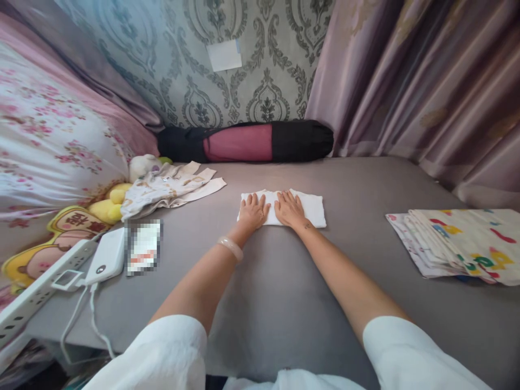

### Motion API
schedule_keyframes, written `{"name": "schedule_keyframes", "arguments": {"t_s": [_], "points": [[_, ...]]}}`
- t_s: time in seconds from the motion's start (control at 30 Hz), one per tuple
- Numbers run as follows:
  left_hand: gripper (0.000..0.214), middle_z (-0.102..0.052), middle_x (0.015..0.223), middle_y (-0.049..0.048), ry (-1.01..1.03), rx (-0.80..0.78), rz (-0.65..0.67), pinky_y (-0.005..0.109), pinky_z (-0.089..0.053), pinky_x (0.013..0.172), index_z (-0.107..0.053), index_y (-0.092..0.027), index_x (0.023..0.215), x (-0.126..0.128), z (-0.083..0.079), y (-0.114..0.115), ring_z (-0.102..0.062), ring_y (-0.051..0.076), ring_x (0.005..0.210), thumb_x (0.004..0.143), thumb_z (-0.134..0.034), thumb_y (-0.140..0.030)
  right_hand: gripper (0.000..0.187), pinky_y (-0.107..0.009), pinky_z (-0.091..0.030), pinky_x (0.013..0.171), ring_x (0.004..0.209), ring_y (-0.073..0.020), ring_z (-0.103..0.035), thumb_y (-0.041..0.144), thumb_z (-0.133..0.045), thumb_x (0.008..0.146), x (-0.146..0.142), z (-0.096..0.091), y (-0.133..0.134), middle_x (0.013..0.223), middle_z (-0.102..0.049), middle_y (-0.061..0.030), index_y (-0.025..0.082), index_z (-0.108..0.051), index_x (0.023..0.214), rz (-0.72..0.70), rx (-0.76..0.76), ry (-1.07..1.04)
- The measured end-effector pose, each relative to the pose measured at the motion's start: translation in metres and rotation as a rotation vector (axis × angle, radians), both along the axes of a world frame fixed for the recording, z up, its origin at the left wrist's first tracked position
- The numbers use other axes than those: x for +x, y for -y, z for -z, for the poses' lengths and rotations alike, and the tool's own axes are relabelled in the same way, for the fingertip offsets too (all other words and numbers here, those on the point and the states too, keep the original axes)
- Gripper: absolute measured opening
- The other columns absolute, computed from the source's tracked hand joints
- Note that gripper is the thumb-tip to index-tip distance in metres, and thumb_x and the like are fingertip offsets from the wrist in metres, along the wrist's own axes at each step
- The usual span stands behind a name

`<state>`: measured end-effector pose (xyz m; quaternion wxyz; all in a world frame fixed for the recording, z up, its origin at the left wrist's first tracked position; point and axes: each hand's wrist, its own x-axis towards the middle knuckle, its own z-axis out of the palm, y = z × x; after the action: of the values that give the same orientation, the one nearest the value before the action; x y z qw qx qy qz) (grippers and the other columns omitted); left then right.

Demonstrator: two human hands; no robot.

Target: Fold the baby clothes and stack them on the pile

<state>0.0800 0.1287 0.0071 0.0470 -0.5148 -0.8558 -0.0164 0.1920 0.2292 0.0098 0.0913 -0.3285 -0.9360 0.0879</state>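
A folded white cloth (312, 210) lies flat on the grey sheet in the middle of the head view. My left hand (254, 210) rests palm down on its left part, fingers spread. Beside it, my right hand (289, 208) presses flat near the cloth's middle, with its fingers stretched out. Neither hand grips the cloth; both lie on top of it, a small gap between the thumbs. Parts of the cloth are hidden under the hands.
A stack of folded printed cloths (467, 238) lies at right. On the left are small printed clothes (170, 187), a white power bank (108, 254) with cables, a power strip (36, 292) and plush toys (109, 206). A black and pink roll bag (239, 142) lies along the wall.
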Motion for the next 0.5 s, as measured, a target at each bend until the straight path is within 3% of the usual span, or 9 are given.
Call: {"name": "schedule_keyframes", "arguments": {"t_s": [0.13,0.23,0.5], "points": [[0.053,-0.052,0.134,0.0183,0.005,0.019,0.047,0.049,-0.036,0.101,-0.046,-0.018,0.137,-0.003,-0.006,-0.002,-0.046,0.032,0.125,0.098,-0.025,-0.048,0.054,-0.047,-0.016,0.116,0.142,-0.0259,-0.027,0.033,-0.025,0.099,-0.001,0.0,-0.001,0.153,-0.037,-0.0114,0.01,-0.039,0.145,-0.002,0.005,-0.02],[0.051,-0.057,0.124,0.0161,0.004,0.03,0.058,0.05,-0.034,0.102,-0.052,-0.02,0.129,-0.007,-0.007,-0.003,-0.049,0.031,0.118,0.097,-0.027,-0.051,0.054,-0.044,-0.015,0.117,0.144,-0.0241,-0.025,0.034,-0.022,0.1,0.003,-0.003,-0.004,0.154,-0.035,-0.0103,0.011,-0.037,0.147,-0.017,-0.051,-0.003],[0.061,-0.048,0.137,0.018,0.073,0.067,0.076,0.053,-0.022,0.11,-0.043,-0.018,0.139,-0.01,0.001,-0.001,-0.039,0.032,0.13,0.096,-0.022,-0.056,0.058,-0.046,-0.011,0.117,0.145,-0.0244,-0.02,0.036,-0.021,0.1,0.028,-0.004,-0.008,0.157,-0.028,-0.0124,0.008,-0.033,0.148,0.02,-0.015,0.0]]}}
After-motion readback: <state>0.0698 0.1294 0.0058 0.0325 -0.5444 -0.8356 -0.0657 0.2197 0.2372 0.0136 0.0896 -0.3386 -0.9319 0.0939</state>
